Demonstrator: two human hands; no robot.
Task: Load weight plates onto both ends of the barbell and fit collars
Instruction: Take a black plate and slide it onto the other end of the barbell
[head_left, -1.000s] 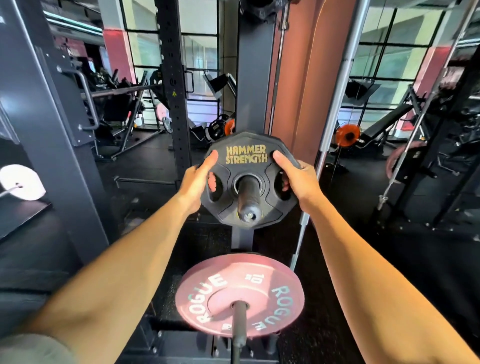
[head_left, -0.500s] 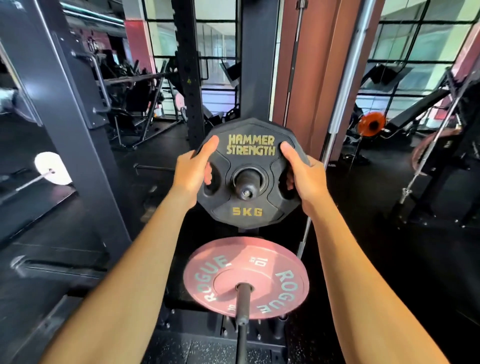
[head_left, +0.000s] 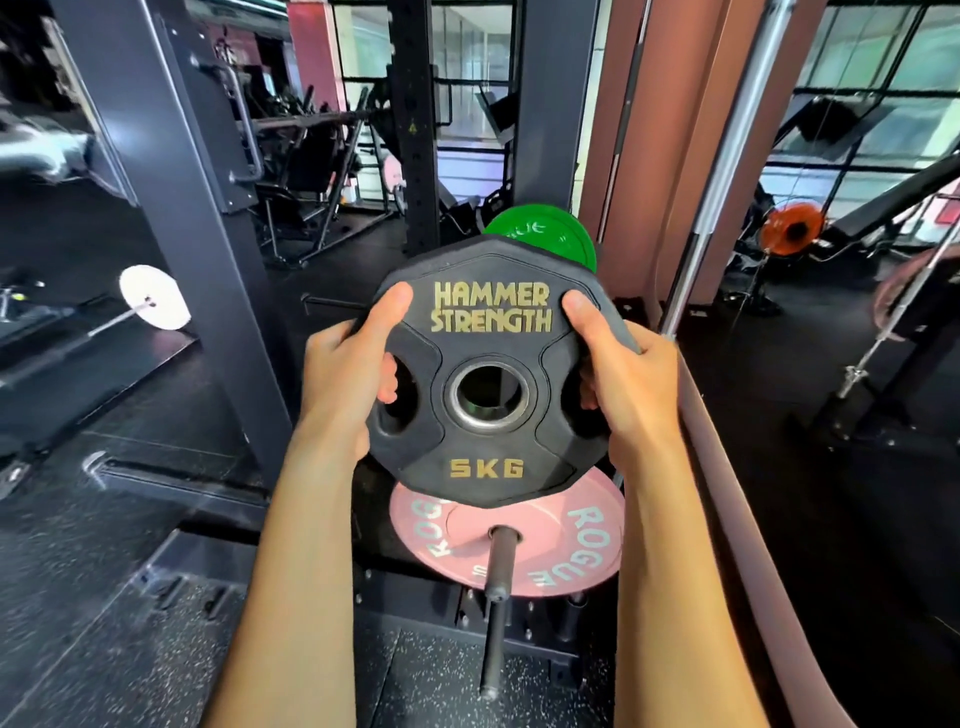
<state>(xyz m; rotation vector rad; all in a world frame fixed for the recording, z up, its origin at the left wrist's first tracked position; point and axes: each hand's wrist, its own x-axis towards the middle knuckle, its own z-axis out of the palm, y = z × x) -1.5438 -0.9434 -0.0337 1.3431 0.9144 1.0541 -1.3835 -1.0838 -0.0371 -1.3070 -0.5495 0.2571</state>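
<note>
Two other plates sit close to your load: a pink plate lettered ROGUE, threaded on a dark storage peg that juts toward you just below, and a green plate showing above and behind. Dark rack uprights stand to your left and straight ahead; a steel bar leans upright at right, beside a reddish column. At far left a barbell with a white plate lies low on a platform, well apart from you. Benches and machines fill the background before the windows; an orange plate hangs on a stand at far right. Your black plate, marked HAMMER STRENGTH and 5KG, is held upright in the air between both hands, its centre hole free, its lower edge overlapping the pink plate in view. Your left hand grips the left rim, thumb across the front face, fingers curled through the left grip slot. Your right hand grips the right rim likewise, thumb on the face, fingers hooked into the right slot.
</note>
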